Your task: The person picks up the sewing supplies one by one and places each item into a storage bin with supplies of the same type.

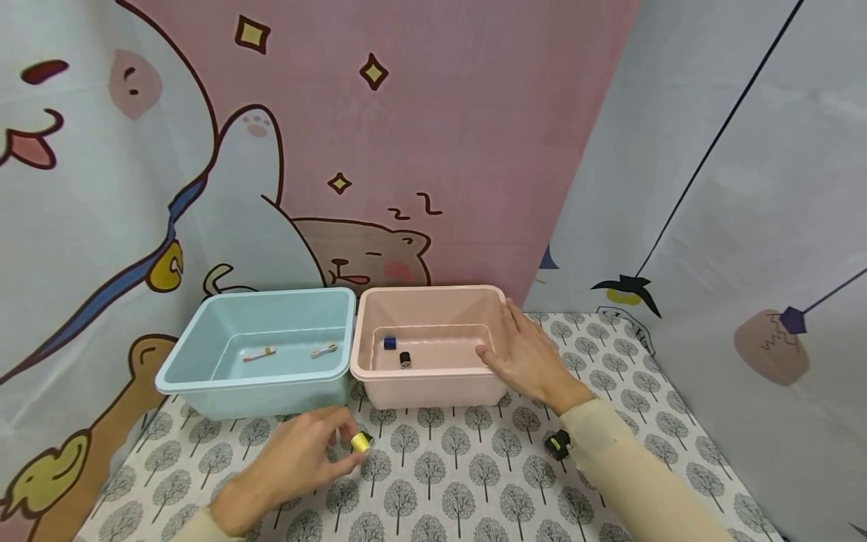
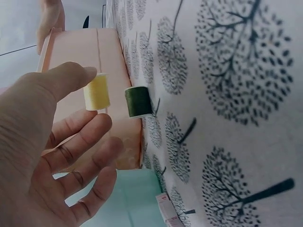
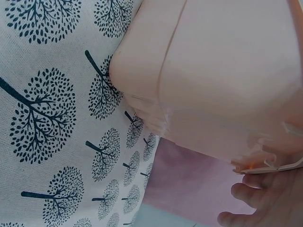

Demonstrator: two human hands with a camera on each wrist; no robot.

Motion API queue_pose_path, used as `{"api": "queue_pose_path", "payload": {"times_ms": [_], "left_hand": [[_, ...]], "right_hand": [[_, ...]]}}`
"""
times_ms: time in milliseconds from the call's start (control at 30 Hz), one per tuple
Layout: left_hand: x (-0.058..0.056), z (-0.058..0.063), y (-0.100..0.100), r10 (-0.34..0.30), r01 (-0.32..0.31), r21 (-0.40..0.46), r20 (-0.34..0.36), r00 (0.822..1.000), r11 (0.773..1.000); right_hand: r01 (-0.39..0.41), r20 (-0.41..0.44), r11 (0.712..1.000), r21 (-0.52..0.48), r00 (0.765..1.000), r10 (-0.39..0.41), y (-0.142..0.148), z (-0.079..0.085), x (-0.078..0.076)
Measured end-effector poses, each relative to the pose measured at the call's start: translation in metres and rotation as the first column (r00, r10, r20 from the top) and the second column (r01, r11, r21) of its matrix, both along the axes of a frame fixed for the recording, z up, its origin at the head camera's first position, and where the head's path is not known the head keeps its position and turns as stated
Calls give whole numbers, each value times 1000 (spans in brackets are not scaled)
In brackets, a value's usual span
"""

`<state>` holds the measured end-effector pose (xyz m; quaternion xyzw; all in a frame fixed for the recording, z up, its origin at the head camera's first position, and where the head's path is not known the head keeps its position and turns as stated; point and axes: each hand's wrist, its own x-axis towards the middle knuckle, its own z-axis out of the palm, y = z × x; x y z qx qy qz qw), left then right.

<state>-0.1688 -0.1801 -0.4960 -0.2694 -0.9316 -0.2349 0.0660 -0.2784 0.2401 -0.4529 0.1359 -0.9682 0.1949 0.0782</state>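
My left hand [image 1: 298, 450] pinches a yellow thread spool [image 2: 97, 92] between thumb and index finger, above the cloth in front of the bins. The other fingers are spread and loosely bent. Just beyond it, a dark green thread spool [image 2: 138, 101] stands on the cloth, mostly hidden in the head view. My right hand [image 1: 531, 357] holds the right rim of the pink bin [image 1: 433, 390], its thumb over the inner side and its fingers along the outside. Inside that bin lie a blue spool [image 1: 389, 343] and a black spool [image 1: 405, 360].
The light blue bin [image 1: 271, 385] stands left of the pink one and holds two small thin pale pink items [image 1: 260, 354] with yellowish ends. A black and yellow-green object [image 1: 558, 444] lies beside my right forearm. Tree-patterned cloth [image 1: 430, 470] covers the table; printed curtains [image 1: 474, 150] hang behind.
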Motion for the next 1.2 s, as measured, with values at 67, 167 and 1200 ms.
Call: {"api": "queue_pose_path", "payload": {"times_ms": [67,167,1200], "left_hand": [[0,2,2,1,-1,1,-19,1000,1000],[1,5,4,-4,4,7,-41,999,1000],[-17,30,37,-143,205,147,-353,925,968]], "right_hand": [[1,0,1000,0,1000,-1,0,0,0],[2,1,1000,-3,1000,-2,0,0,0],[-2,0,1000,-3,1000,2,0,0,1]]}}
